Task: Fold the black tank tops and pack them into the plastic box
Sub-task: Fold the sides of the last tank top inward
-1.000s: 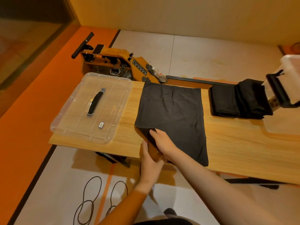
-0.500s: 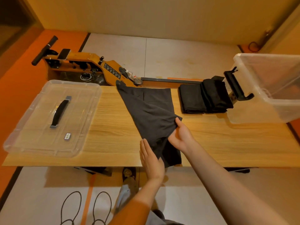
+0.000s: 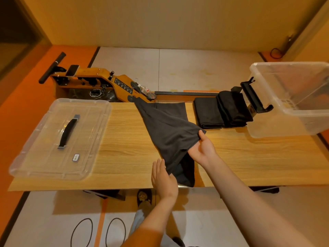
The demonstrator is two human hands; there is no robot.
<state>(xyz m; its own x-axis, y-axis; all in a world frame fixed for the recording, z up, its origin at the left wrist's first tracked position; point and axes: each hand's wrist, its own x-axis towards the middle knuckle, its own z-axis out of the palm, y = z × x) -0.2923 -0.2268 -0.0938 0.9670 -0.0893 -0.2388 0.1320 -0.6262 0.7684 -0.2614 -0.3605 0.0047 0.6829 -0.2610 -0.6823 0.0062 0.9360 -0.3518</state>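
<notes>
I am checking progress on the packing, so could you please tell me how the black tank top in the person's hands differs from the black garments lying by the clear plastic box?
The black tank top being folded is spread out and partly lifted; the stack of folded black garments is compact and lies flat. The right hand grips the tank top and the left hand touches it; the stack is untouched, beside the clear plastic box. Both are black fabric on the wooden table, outside the box.

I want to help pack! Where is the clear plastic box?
The plastic box sits open at the table's far right end, right beside the folded black tank tops.
</notes>
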